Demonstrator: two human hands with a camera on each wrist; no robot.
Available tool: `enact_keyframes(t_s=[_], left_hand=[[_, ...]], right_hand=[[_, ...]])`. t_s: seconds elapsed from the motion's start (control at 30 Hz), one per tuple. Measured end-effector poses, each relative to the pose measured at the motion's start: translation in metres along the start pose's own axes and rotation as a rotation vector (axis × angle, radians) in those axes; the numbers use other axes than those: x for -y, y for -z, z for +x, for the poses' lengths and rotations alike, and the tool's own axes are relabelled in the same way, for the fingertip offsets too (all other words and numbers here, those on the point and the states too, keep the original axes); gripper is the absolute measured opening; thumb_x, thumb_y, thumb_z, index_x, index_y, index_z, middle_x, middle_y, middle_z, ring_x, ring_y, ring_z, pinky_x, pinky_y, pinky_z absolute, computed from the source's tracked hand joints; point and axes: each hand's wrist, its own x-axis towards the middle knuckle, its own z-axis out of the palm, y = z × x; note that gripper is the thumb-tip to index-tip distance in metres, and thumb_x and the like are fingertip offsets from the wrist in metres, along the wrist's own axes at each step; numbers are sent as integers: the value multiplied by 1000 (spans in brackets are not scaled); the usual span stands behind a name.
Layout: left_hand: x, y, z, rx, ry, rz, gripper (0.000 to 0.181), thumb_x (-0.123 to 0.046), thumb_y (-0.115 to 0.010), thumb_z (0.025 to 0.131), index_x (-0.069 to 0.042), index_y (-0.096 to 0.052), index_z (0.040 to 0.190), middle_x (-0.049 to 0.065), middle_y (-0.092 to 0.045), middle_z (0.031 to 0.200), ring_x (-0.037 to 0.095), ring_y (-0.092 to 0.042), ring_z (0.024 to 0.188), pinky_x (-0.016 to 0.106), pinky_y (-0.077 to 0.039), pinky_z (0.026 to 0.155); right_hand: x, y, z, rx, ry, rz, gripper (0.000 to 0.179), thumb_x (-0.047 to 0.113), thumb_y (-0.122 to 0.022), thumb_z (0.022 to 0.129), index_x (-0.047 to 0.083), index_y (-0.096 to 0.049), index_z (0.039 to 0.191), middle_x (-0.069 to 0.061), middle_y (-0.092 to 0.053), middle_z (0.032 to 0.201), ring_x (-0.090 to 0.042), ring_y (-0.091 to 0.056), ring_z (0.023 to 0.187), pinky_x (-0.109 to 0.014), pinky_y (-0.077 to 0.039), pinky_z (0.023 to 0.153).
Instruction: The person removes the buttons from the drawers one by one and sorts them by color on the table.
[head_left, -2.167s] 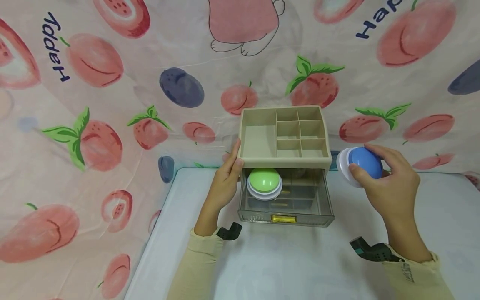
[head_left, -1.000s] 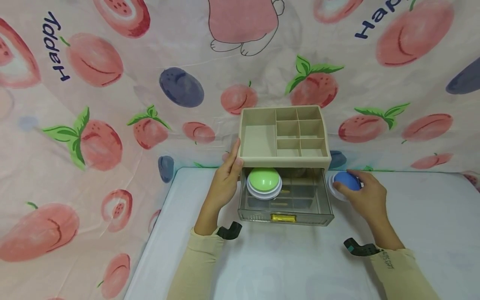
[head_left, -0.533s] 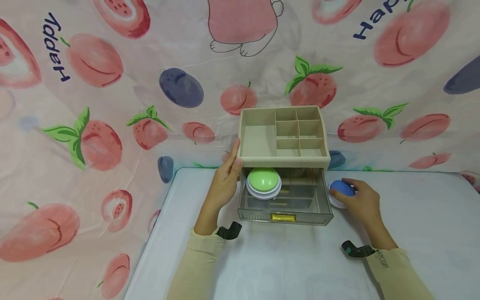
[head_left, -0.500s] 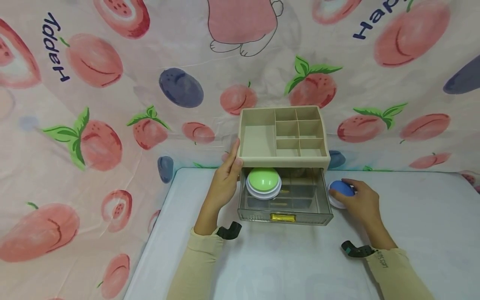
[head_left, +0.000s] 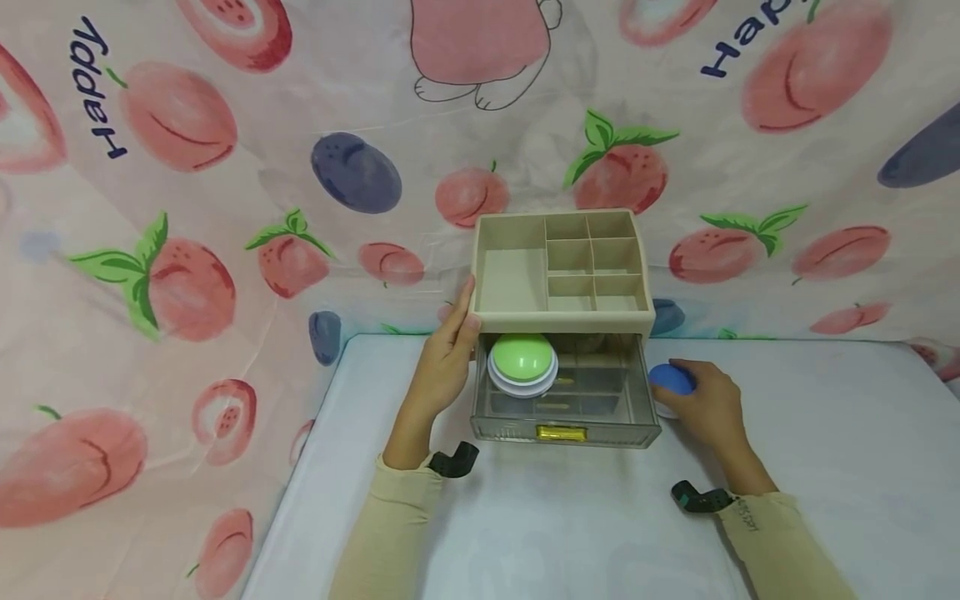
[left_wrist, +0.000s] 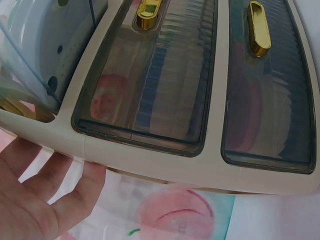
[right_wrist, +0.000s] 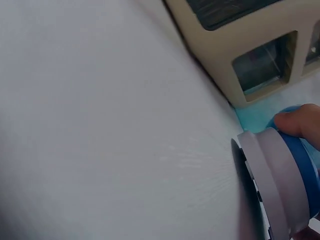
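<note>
My left hand (head_left: 442, 367) lies along the left side of a cream drawer organizer (head_left: 562, 321), fingers straight and touching its side wall. The organizer's top smoky drawer (head_left: 600, 408) is pulled out. Inside it at the left sits a green dome button (head_left: 522, 360) on a white base. To the right of the organizer, my right hand (head_left: 705, 404) grips a blue dome button (head_left: 672, 379) between thumb and fingers. In the right wrist view its white base (right_wrist: 280, 185) is close over the tabletop, with a dark shadow beside it.
The drawer has a gold handle (head_left: 561, 433). Lower smoky drawers (left_wrist: 145, 95) are closed in the left wrist view. Divided compartments (head_left: 596, 258) form the organizer's top. Behind the white table (head_left: 562, 525) hangs a fruit-print cloth (head_left: 360, 171).
My right hand has carried the blue dome button down and left, from beside the organizer's top to low by the open drawer. The left hand stays on the organizer; the view shifts slightly.
</note>
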Motion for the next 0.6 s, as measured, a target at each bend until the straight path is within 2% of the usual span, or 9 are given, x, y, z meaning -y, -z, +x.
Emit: enact_keyframes(t_s=[0.13, 0.27, 0.3, 0.47, 0.5, 0.6], left_hand=[[0, -1, 1, 4, 4, -7, 54, -48, -38, 109, -45, -23, 161, -8, -34, 165, 28, -56, 114, 45, -49, 94], [-1, -2, 2, 11, 0, -15, 55, -47, -39, 109, -42, -23, 162, -10, -31, 166, 26, -53, 123, 47, -46, 102], [-1, -2, 2, 11, -1, -15, 55, -47, -39, 109, -41, -23, 162, -6, -35, 165, 27, -54, 120, 48, -46, 101], [-2, -1, 2, 1, -3, -9, 55, -49, -39, 109, -43, -23, 161, 0, -42, 160, 28, -57, 112, 45, -49, 95], [-1, -1, 2, 0, -3, -10, 55, -49, -39, 109, -44, -23, 161, 0, -42, 160, 29, -57, 108, 44, -49, 91], [-1, -1, 2, 2, 1, -13, 55, -50, -38, 108, -45, -23, 161, -3, -38, 163, 28, -58, 109, 42, -50, 90]], right_hand=[[0, -2, -1, -16, 25, -14, 57, 24, -78, 87, -6, -62, 132, -36, -59, 130, -58, -55, 117, -74, -45, 91], [0, 0, -2, 3, 11, -31, 57, 24, -78, 88, -6, -61, 133, -36, -59, 131, -57, -54, 118, -74, -44, 92], [0, 1, -2, 9, 9, -35, 58, 24, -78, 88, -6, -60, 134, -36, -58, 132, -57, -54, 118, -74, -44, 92], [1, 4, 0, 28, 26, -47, 60, 27, -78, 88, -7, -60, 134, -36, -58, 132, -58, -53, 118, -74, -44, 92], [1, 4, 0, 32, 28, -48, 60, 28, -78, 89, -7, -60, 134, -37, -58, 132, -58, -53, 118, -73, -44, 92], [1, 5, 0, 49, 23, -56, 61, 31, -78, 89, -7, -60, 134, -37, -58, 132, -58, -53, 118, -73, -45, 93]])
